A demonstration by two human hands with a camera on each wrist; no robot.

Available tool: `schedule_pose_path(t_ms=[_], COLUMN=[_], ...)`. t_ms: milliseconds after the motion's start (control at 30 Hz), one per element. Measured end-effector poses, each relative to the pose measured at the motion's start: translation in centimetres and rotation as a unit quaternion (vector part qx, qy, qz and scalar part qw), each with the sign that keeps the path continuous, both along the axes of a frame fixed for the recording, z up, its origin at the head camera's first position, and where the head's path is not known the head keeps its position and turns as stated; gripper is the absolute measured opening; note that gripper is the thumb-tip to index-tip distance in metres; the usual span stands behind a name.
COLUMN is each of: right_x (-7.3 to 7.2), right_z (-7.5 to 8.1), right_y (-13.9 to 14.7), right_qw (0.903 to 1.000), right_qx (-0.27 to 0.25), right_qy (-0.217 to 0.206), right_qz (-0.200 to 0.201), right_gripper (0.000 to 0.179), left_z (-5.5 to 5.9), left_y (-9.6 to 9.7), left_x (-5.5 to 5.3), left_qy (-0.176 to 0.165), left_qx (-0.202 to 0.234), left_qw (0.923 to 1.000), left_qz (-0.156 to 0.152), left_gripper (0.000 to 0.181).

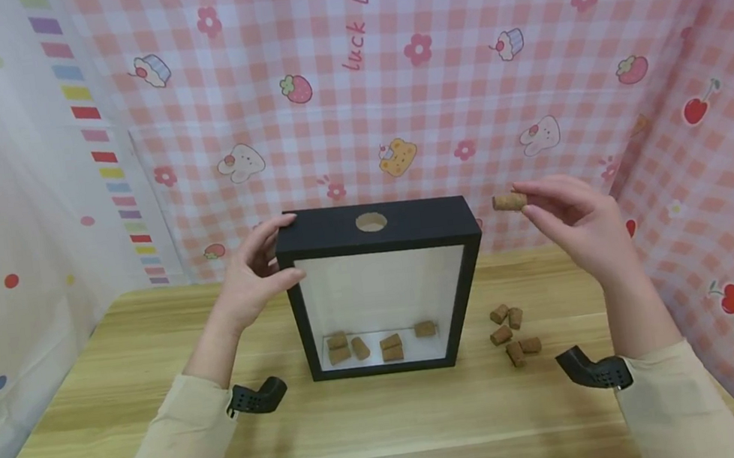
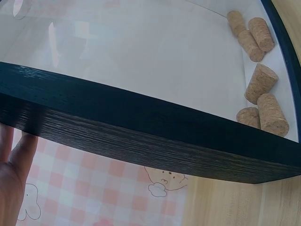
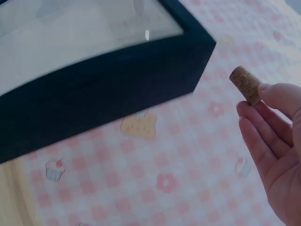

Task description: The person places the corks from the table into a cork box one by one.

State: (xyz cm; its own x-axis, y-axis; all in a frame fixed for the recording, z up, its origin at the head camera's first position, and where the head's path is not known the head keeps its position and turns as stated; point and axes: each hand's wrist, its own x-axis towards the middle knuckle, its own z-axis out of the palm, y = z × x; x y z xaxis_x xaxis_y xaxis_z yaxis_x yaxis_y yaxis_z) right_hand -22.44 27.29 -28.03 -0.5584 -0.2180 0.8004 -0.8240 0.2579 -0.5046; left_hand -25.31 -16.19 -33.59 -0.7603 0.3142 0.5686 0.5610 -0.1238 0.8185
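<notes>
Tan cork (image 1: 505, 202), a small stopper, is pinched by one end between thumb and fingertips of the right hand (image 1: 573, 224), raised beside the upper right corner of a black box (image 1: 417, 225) and apart from it. The left hand (image 1: 250, 276) grips the box's upper left corner, thumb in front, fingers behind. With so little of the stopper held, a slackened thumb could drop it, and its round side could carry it toward the table's right edge. Brought tilted against the round hole (image 1: 371, 222) on top, it could catch on the rim. The box stands tall on a narrow base, so an uneven pull from the left could tip it; the six corks inside (image 1: 360, 348) would likely slide.

Open air separates stopper and box, and neither hand covers the hole. The box is nearer the back edge of the table (image 1: 397, 437), with checked cloth (image 1: 329, 135) hanging behind. Bare wood shows in front; the near edge is out of frame. Five loose corks (image 1: 501, 335) lie between box and right edge, where a low sweep could scatter them.
</notes>
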Motion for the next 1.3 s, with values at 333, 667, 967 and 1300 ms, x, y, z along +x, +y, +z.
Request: schedule_pose_path(t_ms=[333, 667, 967, 1300], right_x=[-0.3, -0.9, -1.6, -2.1], right_z=[2.9, 4.4, 4.7, 5.3], right_y=[-4.4, -8.4, -10.5, -12.2], right_qw=[0.9965, 0.9868, 0.9787, 0.9641], right_qx=[0.067, 0.152, 0.178, 0.253], right_qy=[0.022, 0.041, 0.084, 0.072], right_qz=[0.044, 0.039, 0.058, 0.037], right_gripper=[0.034, 0.036, 0.035, 0.031], left_z=[0.1, 0.1, 0.1, 0.0], left_y=[0.0, 0.0, 0.1, 0.0], left_x=[0.1, 0.1, 0.1, 0.0], left_qy=[-0.002, -0.003, -0.003, 0.0], left_qx=[0.001, 0.002, 0.0, -0.001], left_qw=[1.0, 1.0, 1.0, 1.0], left_qz=[-0.002, 0.0, 0.001, -0.006], left_gripper=[0.069, 0.069, 0.069, 0.069])
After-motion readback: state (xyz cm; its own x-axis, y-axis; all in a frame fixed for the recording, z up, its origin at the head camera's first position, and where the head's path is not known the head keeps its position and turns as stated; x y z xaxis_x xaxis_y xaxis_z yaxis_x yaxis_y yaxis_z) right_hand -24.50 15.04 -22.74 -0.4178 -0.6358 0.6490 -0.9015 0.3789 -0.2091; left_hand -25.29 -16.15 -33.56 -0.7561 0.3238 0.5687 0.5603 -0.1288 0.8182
